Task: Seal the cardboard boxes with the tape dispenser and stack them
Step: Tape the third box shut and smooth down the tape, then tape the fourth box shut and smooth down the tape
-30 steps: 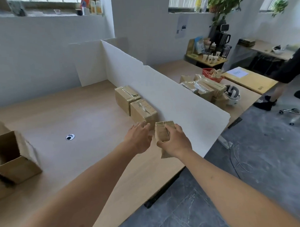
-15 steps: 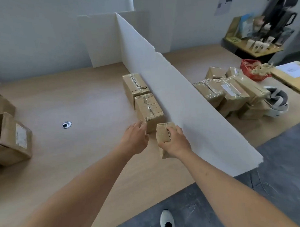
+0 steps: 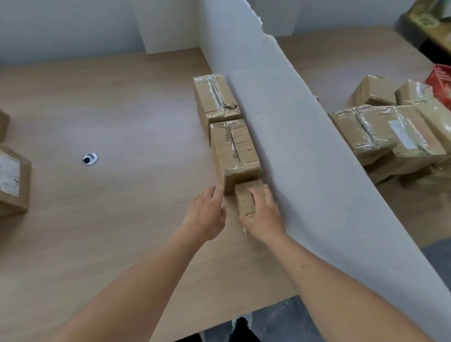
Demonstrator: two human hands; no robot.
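Observation:
A small cardboard box (image 3: 247, 195) stands on the wooden table (image 3: 119, 225) against the white divider (image 3: 308, 155). My right hand (image 3: 263, 214) lies over its top with the thumb curled round its near end. It touches the end of a taped box (image 3: 235, 150), behind which sits another taped box (image 3: 215, 97). My left hand (image 3: 205, 215) hovers just left of the small box, fingers straight, their tips near the middle box's corner. No tape dispenser is in view.
Two more cardboard boxes (image 3: 7, 178) sit at the table's left edge. A round cable hole (image 3: 89, 158) lies mid-table. Behind the divider is a pile of taped boxes (image 3: 387, 137) and a red basket (image 3: 445, 84). The table's front edge runs below my arms.
The view has tilted down and closer. My right hand has set the small box down on the table in line with the two taped boxes; my left hand stays beside it.

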